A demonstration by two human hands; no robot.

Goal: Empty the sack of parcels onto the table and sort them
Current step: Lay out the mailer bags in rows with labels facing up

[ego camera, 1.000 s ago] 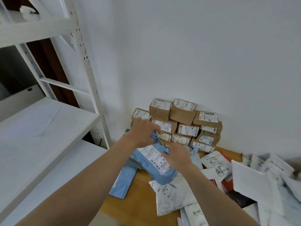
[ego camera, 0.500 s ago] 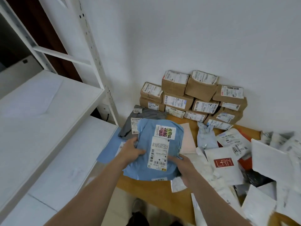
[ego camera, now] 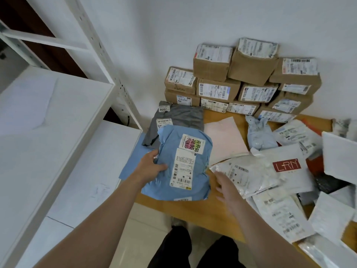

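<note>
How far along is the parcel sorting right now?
Looks done: brown boxes are stacked against the wall, with a grey mailer and a pink mailer lying flat in front of them. In hand: the left hand grips the blue mailer by its edge; the right hand is open beside it. Left: a heap of white mailers covers the right of the table. No sack shows.

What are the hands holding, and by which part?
Left hand grips the blue mailer by its left edge, thumb on top. Right hand holds nothing.
</note>
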